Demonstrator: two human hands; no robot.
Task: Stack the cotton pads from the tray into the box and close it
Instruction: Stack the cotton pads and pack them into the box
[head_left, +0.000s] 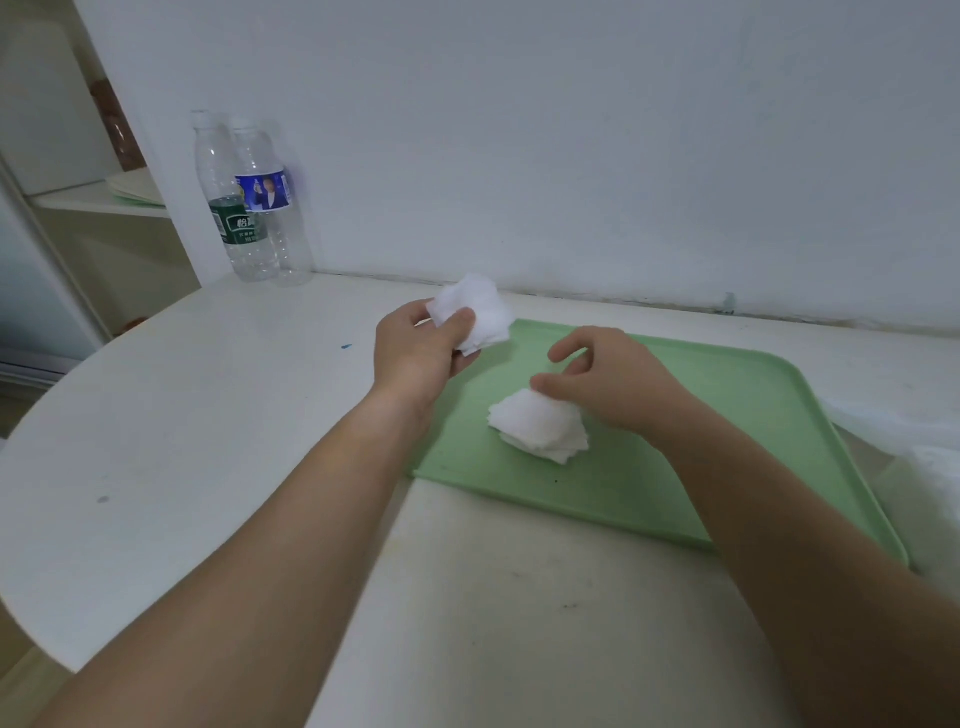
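Observation:
A pale green tray lies on the white table. A loose pile of white square cotton pads rests on the tray's left part. My left hand is raised over the tray's far left corner, shut on a bunch of cotton pads pinched between thumb and fingers. My right hand hovers just above and behind the pile, fingers spread and curled, thumb tip at the pile's top edge; it holds nothing. No box is in view.
Two clear plastic bottles stand at the back left against the wall. A crumpled clear plastic wrap lies at the right edge beside the tray. The table's rounded edge drops off at the left.

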